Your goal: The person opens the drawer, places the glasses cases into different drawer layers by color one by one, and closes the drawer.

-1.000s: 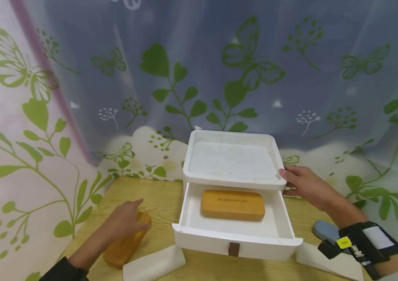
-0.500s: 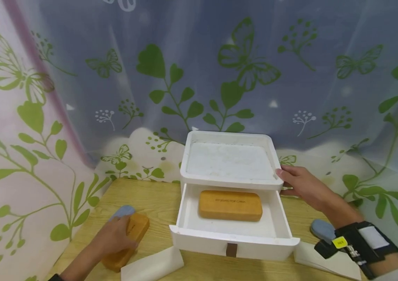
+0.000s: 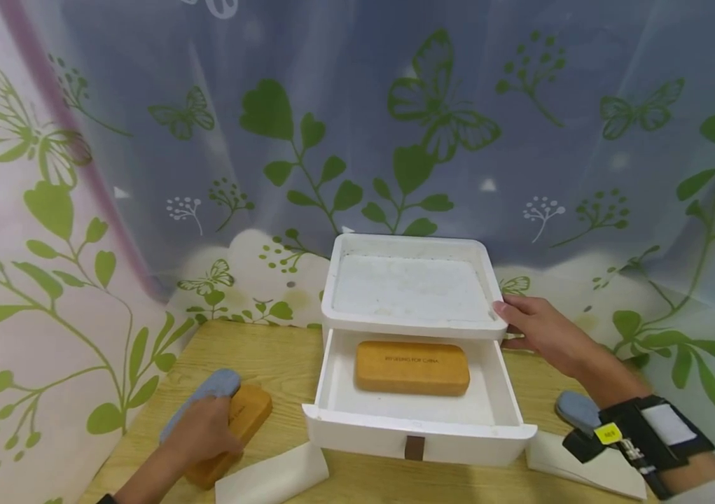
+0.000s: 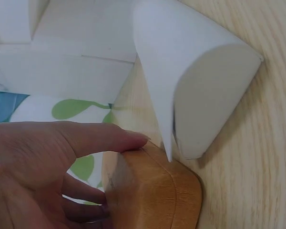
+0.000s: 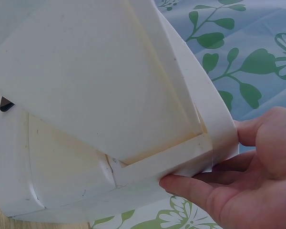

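Note:
My left hand grips an orange-brown glasses case on the table's left side. In the left wrist view the thumb presses one edge of this case, with the fingers on the opposite side. Just behind the hand lies a blue-grey oval case, partly covered. My right hand holds the right side of a white drawer box, thumb on its top rim and fingers lower down. The box's drawer is pulled out. A second orange-brown glasses case lies flat inside, printed side up.
A cream, triangular-ended case lies between the left hand and the drawer. Another blue-grey oval case and a cream folded piece lie at the right, partly behind the wrist strap. A patterned curtain stands behind the wooden table.
My left hand has come down and back onto the glasses case from over its far end, uncovering the blue-grey case behind. The right hand keeps its hold on the drawer box.

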{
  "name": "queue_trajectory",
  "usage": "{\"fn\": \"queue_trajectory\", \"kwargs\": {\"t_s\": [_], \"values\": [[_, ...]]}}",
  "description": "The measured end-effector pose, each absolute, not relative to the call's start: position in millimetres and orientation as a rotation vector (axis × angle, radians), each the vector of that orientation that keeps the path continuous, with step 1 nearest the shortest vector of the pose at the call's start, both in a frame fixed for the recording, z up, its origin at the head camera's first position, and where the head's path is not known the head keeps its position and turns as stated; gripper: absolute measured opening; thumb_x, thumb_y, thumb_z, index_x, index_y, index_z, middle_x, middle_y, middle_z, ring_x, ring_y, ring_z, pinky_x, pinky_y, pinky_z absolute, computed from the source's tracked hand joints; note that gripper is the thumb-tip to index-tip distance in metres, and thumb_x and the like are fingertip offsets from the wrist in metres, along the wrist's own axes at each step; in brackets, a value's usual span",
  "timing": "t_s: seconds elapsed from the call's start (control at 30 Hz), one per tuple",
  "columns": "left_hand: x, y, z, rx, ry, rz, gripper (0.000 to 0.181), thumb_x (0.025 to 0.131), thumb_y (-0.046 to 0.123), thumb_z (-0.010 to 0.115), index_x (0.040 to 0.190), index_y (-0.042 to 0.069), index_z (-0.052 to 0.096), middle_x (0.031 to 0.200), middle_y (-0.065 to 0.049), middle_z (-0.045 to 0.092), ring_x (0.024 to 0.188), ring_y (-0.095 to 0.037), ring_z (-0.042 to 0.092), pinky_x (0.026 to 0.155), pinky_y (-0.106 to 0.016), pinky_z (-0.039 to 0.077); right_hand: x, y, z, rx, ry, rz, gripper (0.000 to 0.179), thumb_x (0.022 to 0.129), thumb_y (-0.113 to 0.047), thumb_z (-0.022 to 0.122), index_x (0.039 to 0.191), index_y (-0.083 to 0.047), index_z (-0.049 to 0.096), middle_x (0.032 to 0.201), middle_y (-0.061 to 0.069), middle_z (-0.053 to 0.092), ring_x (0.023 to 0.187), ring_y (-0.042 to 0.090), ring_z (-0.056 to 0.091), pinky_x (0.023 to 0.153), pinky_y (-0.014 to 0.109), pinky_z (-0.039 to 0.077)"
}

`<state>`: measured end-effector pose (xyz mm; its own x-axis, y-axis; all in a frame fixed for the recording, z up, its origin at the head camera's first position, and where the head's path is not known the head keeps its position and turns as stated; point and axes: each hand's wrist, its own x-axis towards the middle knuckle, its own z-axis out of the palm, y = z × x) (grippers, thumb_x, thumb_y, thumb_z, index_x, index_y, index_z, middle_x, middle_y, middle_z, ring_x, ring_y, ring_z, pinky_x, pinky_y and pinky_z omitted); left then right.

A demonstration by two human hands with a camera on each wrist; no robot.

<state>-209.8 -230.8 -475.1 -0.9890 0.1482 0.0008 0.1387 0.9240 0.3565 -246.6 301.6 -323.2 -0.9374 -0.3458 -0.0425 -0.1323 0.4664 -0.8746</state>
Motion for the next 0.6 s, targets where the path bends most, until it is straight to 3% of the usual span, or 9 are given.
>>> {"fn": "queue_trajectory", "kwargs": {"t_s": [0.27, 0.5, 0.6], "values": [[-207.5, -229.1, -480.9, 0.215, 3.097, 0.536, 0.038, 0.054, 0.016, 0.085, 0.074, 0.009, 0.053, 0.066, -0.003, 0.05, 0.059, -0.018, 0.047, 0.05, -0.029, 0.038, -245.7, 301.6, -324.2, -0.407, 2.494, -1.464, 0.068, 0.113, -0.04, 0.039, 0.163, 0.004, 0.021, 0.156, 0.032, 0.043, 0.141, 0.045, 0.051, 0.109, 0.054, 0.051], [-208.4, -228.0, -484.6, 0.222, 3.148, 0.528, 0.046, 0.054, 0.022, 0.094, 0.072, 0.01, 0.053, 0.064, -0.002, 0.05, 0.057, -0.016, 0.046, 0.049, -0.028, 0.037, -246.7, 301.1, -324.6, -0.397, 2.498, -1.461, 0.069, 0.113, -0.039, 0.039, 0.163, 0.005, 0.02, 0.156, 0.033, 0.042, 0.141, 0.047, 0.049, 0.109, 0.054, 0.051], [-211.4, -229.2, -484.1, 0.266, 3.169, 0.524, 0.045, 0.053, 0.022, 0.092, 0.071, 0.011, 0.052, 0.063, 0.0, 0.048, 0.056, -0.014, 0.044, 0.048, -0.026, 0.035, -247.2, 301.1, -324.1, -0.387, 2.5, -1.46, 0.069, 0.113, -0.039, 0.039, 0.163, 0.005, 0.02, 0.156, 0.033, 0.042, 0.141, 0.046, 0.05, 0.109, 0.053, 0.052]]}}
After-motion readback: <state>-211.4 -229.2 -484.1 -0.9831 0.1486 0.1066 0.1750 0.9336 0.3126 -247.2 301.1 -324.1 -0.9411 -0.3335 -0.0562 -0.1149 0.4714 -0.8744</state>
